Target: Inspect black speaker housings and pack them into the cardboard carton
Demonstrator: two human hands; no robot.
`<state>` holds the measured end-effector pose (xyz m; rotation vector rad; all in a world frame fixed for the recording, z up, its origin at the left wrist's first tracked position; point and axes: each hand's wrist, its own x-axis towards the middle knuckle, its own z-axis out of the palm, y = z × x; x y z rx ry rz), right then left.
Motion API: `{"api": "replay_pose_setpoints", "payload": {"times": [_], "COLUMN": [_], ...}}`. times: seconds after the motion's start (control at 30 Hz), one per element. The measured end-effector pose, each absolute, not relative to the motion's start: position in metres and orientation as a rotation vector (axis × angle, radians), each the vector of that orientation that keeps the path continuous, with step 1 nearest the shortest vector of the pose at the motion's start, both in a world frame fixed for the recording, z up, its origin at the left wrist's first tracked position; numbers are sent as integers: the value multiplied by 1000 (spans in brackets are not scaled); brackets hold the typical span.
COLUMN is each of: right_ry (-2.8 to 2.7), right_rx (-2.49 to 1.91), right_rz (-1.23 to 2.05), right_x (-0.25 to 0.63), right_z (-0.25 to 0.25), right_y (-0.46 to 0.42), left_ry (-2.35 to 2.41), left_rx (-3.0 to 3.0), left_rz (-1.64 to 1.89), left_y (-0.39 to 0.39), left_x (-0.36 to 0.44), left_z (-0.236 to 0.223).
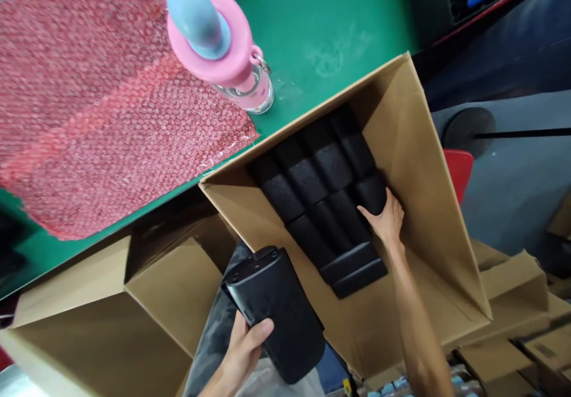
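My left hand (pixel 245 340) grips a black, rounded oblong device (pixel 289 319) outside the carton. Small round details show on the upper end of this device, and a second black layer seems to lie against it. Inside the open cardboard carton (pixel 441 230), several similar black devices (pixel 312 177) lie packed side by side in rows. At the right end of the rows, my right hand (pixel 387 218) has its thumb and fingers around one black device (pixel 371 192). Its fingertips are partly hidden between that device and the carton wall.
Pink bubble wrap (pixel 89 111) covers the left of the green table (pixel 321 28). A pink-lidded bottle (pixel 218 46) stands on it near the table edge. More open cartons (pixel 169 290) are at lower left, with other boxes (pixel 513 284) at right. A black tray (pixel 441 4) holds tools.
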<state>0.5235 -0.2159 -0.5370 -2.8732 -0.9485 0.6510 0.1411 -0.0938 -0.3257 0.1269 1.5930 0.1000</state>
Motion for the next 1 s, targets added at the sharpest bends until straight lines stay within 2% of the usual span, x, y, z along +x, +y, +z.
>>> {"api": "replay_pose_setpoints", "payload": {"times": [0.2,0.5,0.67,0.83,1.0], "right_ry": [-1059,-1140,-1286,-1367,-1257], "right_rx": [-2791,-2934,-2957,-2915,-2773], "right_rz": [640,541,651,605,710], "right_x": [507,516,518,525,520], "right_z": [-524,-528,-516,-514,-497], "right_y": [-213,-201,-201,-205,-193], "left_ry": [1617,1662,1656,1656,1642], "left_rx": [161,179,171,171,121], "left_rz": [131,180,203,203,197], "left_y": [-91,-91,-94,-94,-89], "left_x": [148,160,157,159,152], "left_z": [-321,-315,-317,-317,-319]}}
